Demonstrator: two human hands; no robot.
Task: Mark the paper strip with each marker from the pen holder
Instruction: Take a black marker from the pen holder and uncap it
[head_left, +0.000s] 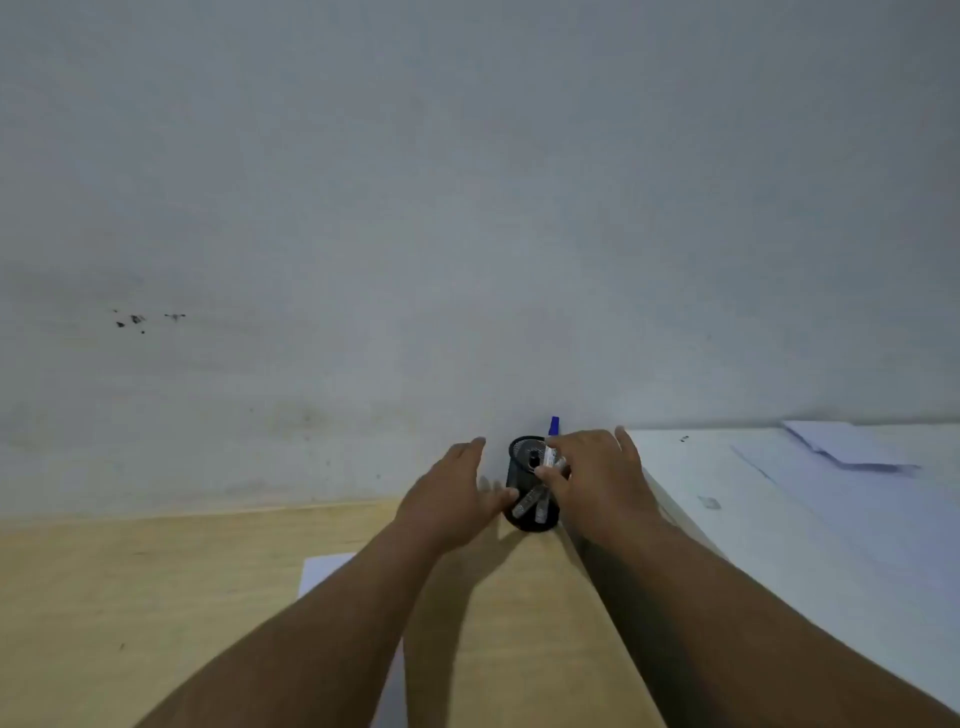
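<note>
A black mesh pen holder (524, 519) stands on the wooden table against the wall, with markers showing through its side. My right hand (597, 483) reaches over its rim, and thumb and fingers pinch a white marker with a blue cap (552, 431) that sticks up out of it. My left hand (452, 499) rests against the holder's left side, thumb touching the mesh, fingers spread. A white paper strip (324, 571) lies on the table nearer to me, mostly hidden under my left forearm.
The wooden table (156, 597) ends at a grey wall (467, 208) right behind the holder. To the right a white surface (779, 519) adjoins the table, with loose white sheets (841, 447) at its far end.
</note>
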